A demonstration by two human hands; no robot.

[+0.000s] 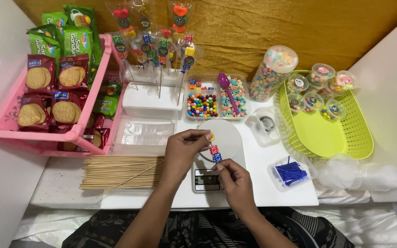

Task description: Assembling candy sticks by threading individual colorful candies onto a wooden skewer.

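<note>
Over a small kitchen scale (207, 180) with a white round plate (229, 138), my left hand (184, 150) pinches a yellow candy (212, 136) at the top of a thin wooden skewer. My right hand (235, 181) holds the skewer lower down, just under a red and a blue cube candy (215, 153) threaded on it. The skewer's lower end is hidden in my fingers.
A pile of bamboo skewers (120, 172) lies left of the scale. Behind are a divided tray of candies (214, 98) with a purple spoon (226, 87), finished candy sticks (161, 50), a cereal jar (272, 71), a pink biscuit rack (51, 115), a green basket (341, 133), blue twist ties (290, 172).
</note>
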